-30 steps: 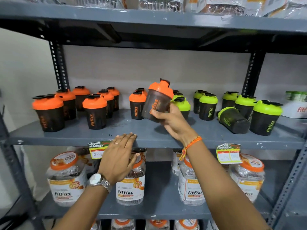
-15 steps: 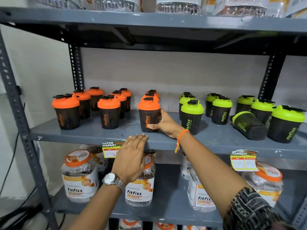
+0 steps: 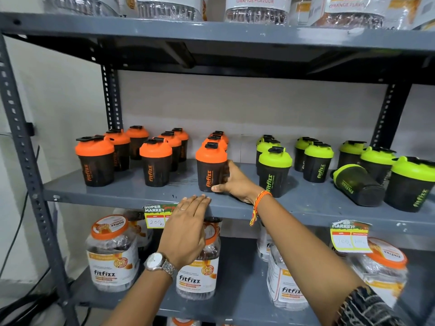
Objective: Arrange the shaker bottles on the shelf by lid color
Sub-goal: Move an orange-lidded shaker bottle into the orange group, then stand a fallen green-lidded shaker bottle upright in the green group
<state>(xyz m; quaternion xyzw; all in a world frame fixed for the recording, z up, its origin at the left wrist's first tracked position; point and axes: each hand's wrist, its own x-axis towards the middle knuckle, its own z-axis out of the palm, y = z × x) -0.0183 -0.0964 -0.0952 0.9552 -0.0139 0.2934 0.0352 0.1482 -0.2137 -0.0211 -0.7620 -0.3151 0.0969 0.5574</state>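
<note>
Black shaker bottles stand on the grey middle shelf (image 3: pixel 131 191): several orange-lidded ones (image 3: pixel 155 165) on the left, several green-lidded ones (image 3: pixel 274 170) on the right. My right hand (image 3: pixel 233 181) wraps around the right side of an upright orange-lidded shaker (image 3: pixel 209 167) standing on the shelf at the front of the third orange row. My left hand (image 3: pixel 186 228) lies flat with its fingertips on the shelf's front edge, holding nothing. One green-lidded shaker (image 3: pixel 357 184) lies on its side at the right.
Clear fitfizz jars (image 3: pixel 113 252) with orange lids fill the lower shelf. Price tags (image 3: pixel 155 216) hang from the middle shelf's front edge. More jars sit on the top shelf (image 3: pixel 235 36). Perforated steel uprights (image 3: pixel 26 161) frame the left side.
A second ago my right hand held the orange-lidded shaker tilted in the air; it now stands on the shelf in front of the orange row. My left hand stayed on the edge.
</note>
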